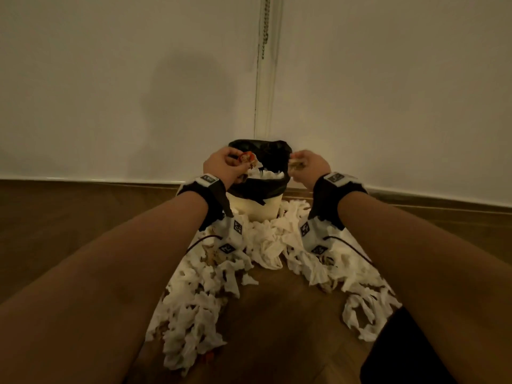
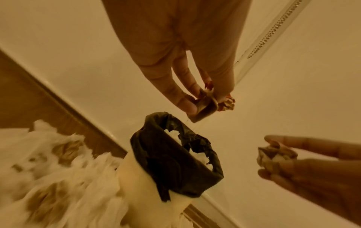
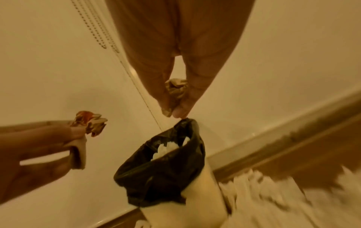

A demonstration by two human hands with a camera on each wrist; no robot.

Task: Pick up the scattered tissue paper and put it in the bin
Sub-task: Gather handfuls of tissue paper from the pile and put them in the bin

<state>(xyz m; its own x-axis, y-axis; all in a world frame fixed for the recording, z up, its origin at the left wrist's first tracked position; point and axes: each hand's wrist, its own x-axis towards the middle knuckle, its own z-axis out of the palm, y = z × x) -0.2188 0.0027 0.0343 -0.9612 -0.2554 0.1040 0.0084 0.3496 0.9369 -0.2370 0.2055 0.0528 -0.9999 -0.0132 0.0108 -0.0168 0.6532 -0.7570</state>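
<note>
Wooden floor meets a pale wall at a skirting edge. The bin, black-lined, stands against the wall, tissue paper heaped around its base, bare floor nearer me. My left hand pinches a red-stained wad over the bin; my right hand pinches a crumpled wad at its rim.

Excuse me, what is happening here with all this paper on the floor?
A person is clearing up tissue paper. The left hand pinches a crumpled wad with red marks, and the right hand grips a brownish crumpled wad. Both hands are up by the bin, which has a black liner and already holds some white tissue. Neither wad has been dropped yet. Much scattered tissue lies on the wooden floor around the bin.
</note>
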